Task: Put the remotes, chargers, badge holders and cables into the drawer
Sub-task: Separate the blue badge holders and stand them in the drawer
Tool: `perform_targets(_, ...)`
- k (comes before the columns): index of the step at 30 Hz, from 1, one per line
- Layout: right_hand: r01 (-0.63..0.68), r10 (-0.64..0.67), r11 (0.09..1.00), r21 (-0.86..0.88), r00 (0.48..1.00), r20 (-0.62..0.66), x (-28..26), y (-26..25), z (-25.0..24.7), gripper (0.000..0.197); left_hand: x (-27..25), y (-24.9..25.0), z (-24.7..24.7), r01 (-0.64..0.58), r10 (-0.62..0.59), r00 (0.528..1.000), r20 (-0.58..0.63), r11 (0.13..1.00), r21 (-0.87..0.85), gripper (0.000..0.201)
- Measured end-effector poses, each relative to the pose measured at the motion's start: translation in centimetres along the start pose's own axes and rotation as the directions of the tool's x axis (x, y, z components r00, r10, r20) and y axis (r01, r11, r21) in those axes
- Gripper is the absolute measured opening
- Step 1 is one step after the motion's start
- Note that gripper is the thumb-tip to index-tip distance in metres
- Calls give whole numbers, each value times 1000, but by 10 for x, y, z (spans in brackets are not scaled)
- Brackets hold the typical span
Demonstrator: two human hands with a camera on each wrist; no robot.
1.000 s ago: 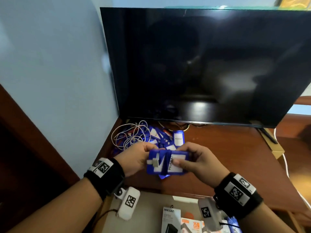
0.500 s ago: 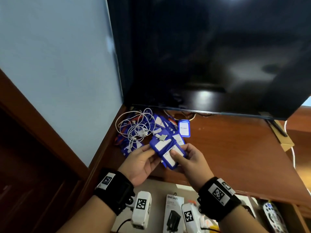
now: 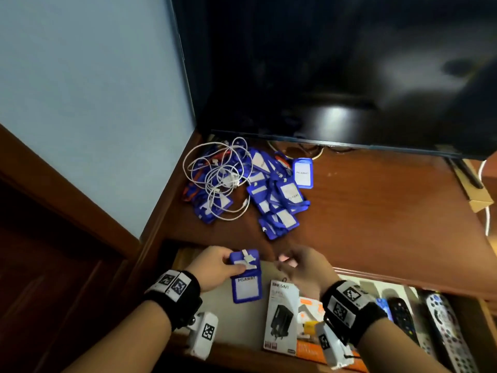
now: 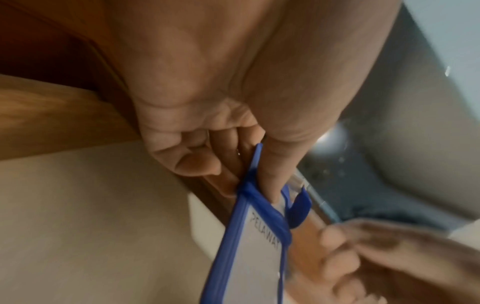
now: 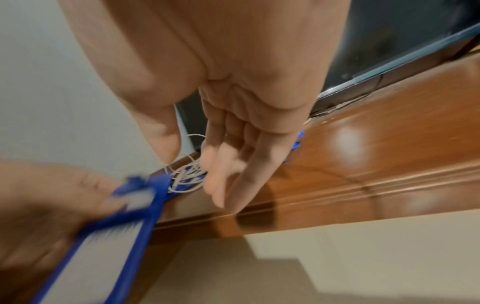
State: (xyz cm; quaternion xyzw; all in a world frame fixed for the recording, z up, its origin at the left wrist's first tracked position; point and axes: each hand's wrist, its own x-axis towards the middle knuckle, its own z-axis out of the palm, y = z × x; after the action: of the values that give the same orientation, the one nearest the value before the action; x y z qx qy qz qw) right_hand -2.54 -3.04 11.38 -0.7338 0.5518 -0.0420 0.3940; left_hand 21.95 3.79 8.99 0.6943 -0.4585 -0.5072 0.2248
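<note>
My left hand (image 3: 215,267) pinches the top of a blue badge holder (image 3: 246,277) marked PELAWAT, which hangs over the open drawer (image 3: 215,329); the left wrist view shows thumb and fingers clamped on that badge holder (image 4: 257,236). My right hand (image 3: 298,267) hovers just right of it with relaxed, empty fingers (image 5: 226,164). A pile of blue badge holders (image 3: 274,195) and a tangled white cable (image 3: 217,179) lie on the wooden top by the wall. Inside the drawer are charger boxes (image 3: 281,316) and remotes (image 3: 443,329).
A large dark TV (image 3: 336,71) stands on the wooden cabinet top (image 3: 376,211), close behind the pile. A pale wall (image 3: 88,103) bounds the left side. A cardboard piece (image 3: 478,197) sits under the TV foot at right.
Both hands came back from the pile toward me, over the drawer. The right hand let go of the badge holder; the left hand alone holds it now.
</note>
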Motion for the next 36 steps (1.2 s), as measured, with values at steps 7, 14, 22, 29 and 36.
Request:
perform_targets(7, -87, 76, 994, -72, 987, -144, 33, 24, -22, 23, 42, -29, 24, 150, -213, 968, 130, 914, 377, 11)
perform_targets(14, -95, 78, 984, -148, 990, -117, 59, 39, -18, 30, 66, -47, 64, 249, -412, 879, 241, 827, 504, 25)
perform_targets(22, -106, 82, 973, -207, 989, -120, 76, 40, -17, 30, 64, -59, 91, 107, -422, 857, 297, 708, 698, 21)
perform_targets(29, -168, 150, 977, -132, 979, -135, 95, 38, -19, 38, 59, -50, 98, 98, -396, 886, 240, 667, 739, 22)
perform_targets(36, -299, 291, 954, -13, 937, -194, 116, 30, -22, 65, 62, -52, 104, 46, -315, 928, 200, 630, 775, 40)
